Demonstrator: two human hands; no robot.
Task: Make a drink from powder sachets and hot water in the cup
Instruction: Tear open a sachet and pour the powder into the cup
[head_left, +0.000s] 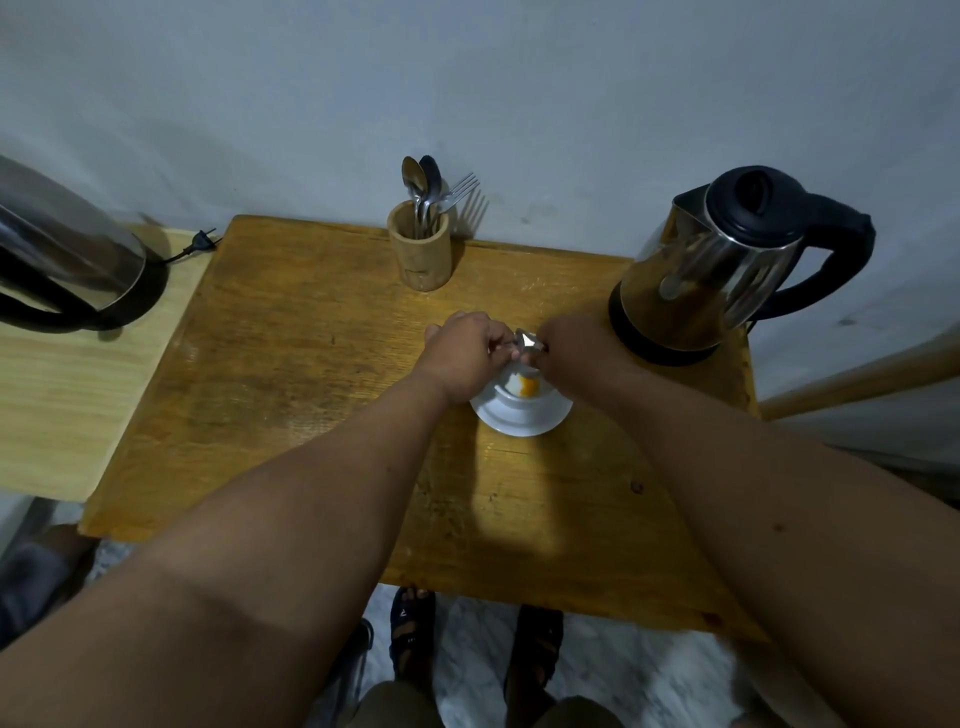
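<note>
pinching sachet (527, 341) | left hand (470, 353) | right hand (576, 351) | above cup (519, 387)

1 head-worn wide-angle view, steeply down onto the near table (291, 364)

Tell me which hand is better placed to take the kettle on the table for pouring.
Probably the right hand: the kettle stands just beside it, handle turned outward right. The left hand would have to cross over the cup. Both now hold a sachet.
</note>
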